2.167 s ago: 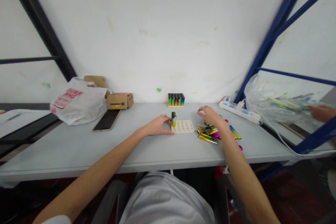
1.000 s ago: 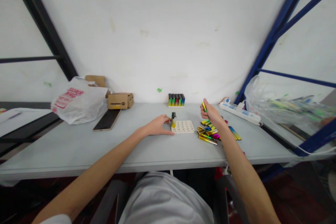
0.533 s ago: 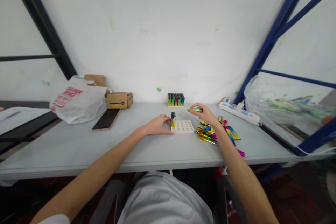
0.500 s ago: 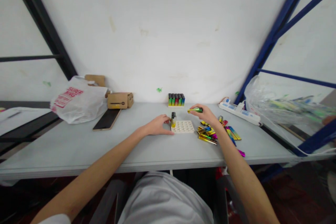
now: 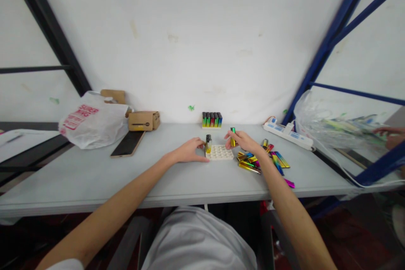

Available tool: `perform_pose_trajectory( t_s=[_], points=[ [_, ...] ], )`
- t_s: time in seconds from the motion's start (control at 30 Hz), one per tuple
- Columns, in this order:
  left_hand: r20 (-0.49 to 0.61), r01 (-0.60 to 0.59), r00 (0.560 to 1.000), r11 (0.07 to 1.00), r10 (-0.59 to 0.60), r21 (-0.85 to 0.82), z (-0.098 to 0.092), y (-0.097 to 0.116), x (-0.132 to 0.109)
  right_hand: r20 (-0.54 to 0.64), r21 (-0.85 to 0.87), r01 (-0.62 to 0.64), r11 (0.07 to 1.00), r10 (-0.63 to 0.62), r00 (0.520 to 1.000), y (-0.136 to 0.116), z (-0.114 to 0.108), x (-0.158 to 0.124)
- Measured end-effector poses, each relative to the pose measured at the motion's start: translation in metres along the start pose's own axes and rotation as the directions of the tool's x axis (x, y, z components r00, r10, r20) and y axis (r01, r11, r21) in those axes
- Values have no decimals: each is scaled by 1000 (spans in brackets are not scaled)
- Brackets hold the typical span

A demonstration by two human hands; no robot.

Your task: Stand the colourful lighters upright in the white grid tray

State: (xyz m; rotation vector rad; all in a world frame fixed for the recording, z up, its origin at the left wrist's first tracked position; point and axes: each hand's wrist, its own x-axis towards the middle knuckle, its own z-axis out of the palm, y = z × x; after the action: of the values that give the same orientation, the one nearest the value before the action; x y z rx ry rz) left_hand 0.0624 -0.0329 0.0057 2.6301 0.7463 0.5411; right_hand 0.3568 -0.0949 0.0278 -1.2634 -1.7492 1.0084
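A white slotted tray (image 5: pixel 221 153) lies on the grey table (image 5: pixel 95 177), with one lighter (image 5: pixel 208 143) standing in its left corner. My left hand (image 5: pixel 189 151) rests against the tray's left edge, fingers curled next to that lighter. My right hand (image 5: pixel 242 140) pinches a green and gold lighter (image 5: pixel 233 136) upright just above the tray's right side. A pile of shiny coloured lighters (image 5: pixel 256 161) lies to the right of the tray.
A filled pack of lighters (image 5: pixel 211 120) stands against the wall. A phone (image 5: pixel 128 144), a cardboard box (image 5: pixel 144 120) and a white plastic bag (image 5: pixel 91 120) lie at left. At right are a power strip (image 5: pixel 287 131), a clear bag (image 5: pixel 335 126) and another person's hand (image 5: pixel 387 135).
My right hand took a lighter from the pile, lifted it, turned it from sideways to upright and carried it left over the tray. My left hand stayed by the tray.
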Motion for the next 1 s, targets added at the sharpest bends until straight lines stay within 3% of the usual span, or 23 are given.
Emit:
perform_pose_trajectory(
  t_s=[0.27, 0.43, 0.53, 0.77, 1.0],
  points=[
    [3, 10, 1000, 1000, -10, -1, 0, 1, 0, 27, -77, 76, 994, -74, 997, 2, -1, -2],
    [8, 3, 1000, 1000, -3, -8, 0, 1, 0, -130, -202, 23, 979, -50, 990, 7, 1, 0],
    [0, 10, 1000, 1000, -10, -15, -1, 1, 0, -218, -347, 44, 937, -126, 968, 4, 2, 0],
    [2, -1, 1000, 1000, 1, -22, 0, 1, 0, -311, -499, 31, 866, -212, 926, -5, 8, -1],
    [-5, -6, 1000, 1000, 6, -10, 1, 0, 0, -307, -515, 33, 856, -220, 926, 0, 5, 1]
  ],
)
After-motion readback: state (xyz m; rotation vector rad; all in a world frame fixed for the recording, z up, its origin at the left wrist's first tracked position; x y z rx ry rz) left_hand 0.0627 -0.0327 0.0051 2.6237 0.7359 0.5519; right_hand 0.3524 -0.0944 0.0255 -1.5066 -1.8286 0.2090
